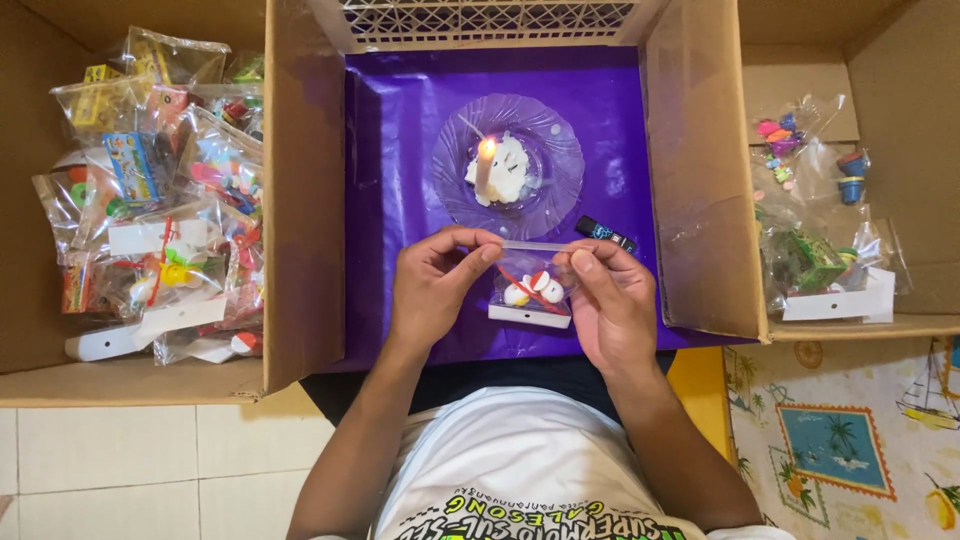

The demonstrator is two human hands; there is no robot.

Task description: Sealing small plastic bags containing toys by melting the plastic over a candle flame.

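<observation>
Three cardboard boxes filled the view side by side. The left box (150, 380) was heaped with small clear bags of bright toys (170, 190). The right box (880, 150) held only a few such bags (815, 260), lying loose and apart from one another. The middle box (300, 200) was lined with a purple sheet (400, 150), and a white lattice panel (490, 20) stood at its far end.

On the purple sheet sat a clear glass plate (550, 130) carrying a lit candle (485, 165) stuck upright in a puddle of white wax. A small dark lighter-like tube (605, 234) lay just beside the plate, near the right hand.

The left hand (430, 290) and the right hand (610, 300) held a small clear packet (530, 290) between them, just in front of the plate and above the sheet. Inside it lay small white and red pieces, with a white card strip along its near edge. The left fingers (478, 258) were pinched closed on the packet's top left corner, and the right fingers (580, 262) were pinched closed on its top right corner, keeping the open edge stretched flat.

The packet looked very light, thin and limp, probably slippery to the touch. It would likely sag if held at one point, so the two top corners seemed the sound places to hold. Being thin plastic, it would probably shrink or melt quickly near the flame.
</observation>
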